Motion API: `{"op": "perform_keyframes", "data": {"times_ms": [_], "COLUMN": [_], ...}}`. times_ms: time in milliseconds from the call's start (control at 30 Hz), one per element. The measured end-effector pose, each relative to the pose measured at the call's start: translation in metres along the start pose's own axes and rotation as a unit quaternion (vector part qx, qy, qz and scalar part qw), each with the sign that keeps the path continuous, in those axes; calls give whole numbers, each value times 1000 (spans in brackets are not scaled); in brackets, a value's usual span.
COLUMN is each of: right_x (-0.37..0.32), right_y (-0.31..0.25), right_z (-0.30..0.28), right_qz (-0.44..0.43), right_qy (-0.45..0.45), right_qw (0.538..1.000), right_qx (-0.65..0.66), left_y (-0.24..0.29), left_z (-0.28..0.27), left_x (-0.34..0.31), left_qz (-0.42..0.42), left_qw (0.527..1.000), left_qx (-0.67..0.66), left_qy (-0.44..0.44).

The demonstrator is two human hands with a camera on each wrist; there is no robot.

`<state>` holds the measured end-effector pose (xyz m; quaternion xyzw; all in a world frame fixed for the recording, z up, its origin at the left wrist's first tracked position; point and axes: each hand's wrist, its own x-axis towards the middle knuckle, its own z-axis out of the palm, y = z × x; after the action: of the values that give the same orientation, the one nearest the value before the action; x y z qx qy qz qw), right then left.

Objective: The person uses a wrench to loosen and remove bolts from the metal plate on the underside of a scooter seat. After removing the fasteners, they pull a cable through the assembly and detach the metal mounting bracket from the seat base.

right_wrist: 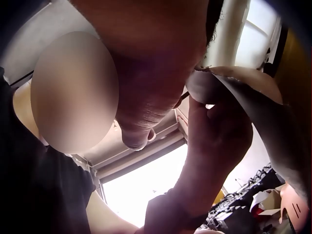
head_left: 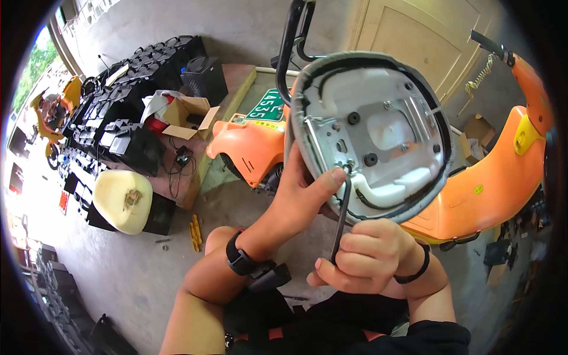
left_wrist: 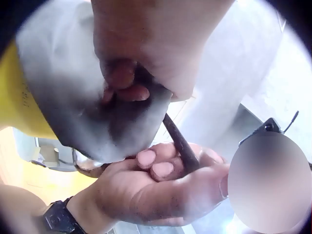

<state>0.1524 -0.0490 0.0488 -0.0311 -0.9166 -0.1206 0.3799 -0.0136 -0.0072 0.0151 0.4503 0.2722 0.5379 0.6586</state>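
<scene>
"Gripping what, left hand?"
"The scooter seat, underside showing right of those fingers, thumb by the dark rod's upper end."
"Right hand?"
"Fingers curled round the rod's lower end."

The seat base looks like smooth, glossy metal; the scooter body, shiny plastic.

1. Up went the left forearm, slanting inward; the left hand sat higher, its thumb stretched out.
2. Just below, the right hand kept company, fingers tightly curled.
3. And the right forearm angled inward too, elbows bent, hands close.
</scene>
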Motion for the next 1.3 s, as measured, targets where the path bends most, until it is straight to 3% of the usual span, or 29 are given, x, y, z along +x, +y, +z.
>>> {"op": "perform_keyframes", "data": {"times_ms": [267,333,400,467,533,633,667,733,900,1000,1133,1200,1300], "right_x": [-2,-2,-1,-1,-2,-5,-3,-3,-11,-9,-13,-11,-16], "right_y": [11,6,2,0,5,5,5,4,15,16,22,18,22], "right_z": [-16,-23,-36,-40,-47,-58,-62,-66,-72,-71,-69,-73,-75], "right_qz": [64,155,183,273,288,412,413,539,505,489,445,544,548], "right_qy": [36,51,16,48,49,112,112,243,295,248,193,208,210], "right_qw": [997,987,983,959,951,891,891,755,762,818,860,784,766], "right_qx": [5,-1,3,51,104,152,152,284,279,173,157,214,263], "left_y": [-8,-3,-13,-8,-7,-10,-10,-15,-20,-27,-25,-22,-21], "left_z": [2,3,7,2,5,5,5,3,4,0,1,3,7], "left_x": [5,5,13,12,15,16,17,19,20,20,17,15,16], "left_qz": [59,24,111,80,82,82,79,91,114,111,109,110,118], "left_qw": [997,998,990,994,993,993,993,992,989,989,989,989,988], "left_qx": [12,48,19,32,4,-6,-10,-11,-7,7,9,-6,9], "left_qy": [56,40,85,60,89,88,83,83,99,98,99,99,100]}}
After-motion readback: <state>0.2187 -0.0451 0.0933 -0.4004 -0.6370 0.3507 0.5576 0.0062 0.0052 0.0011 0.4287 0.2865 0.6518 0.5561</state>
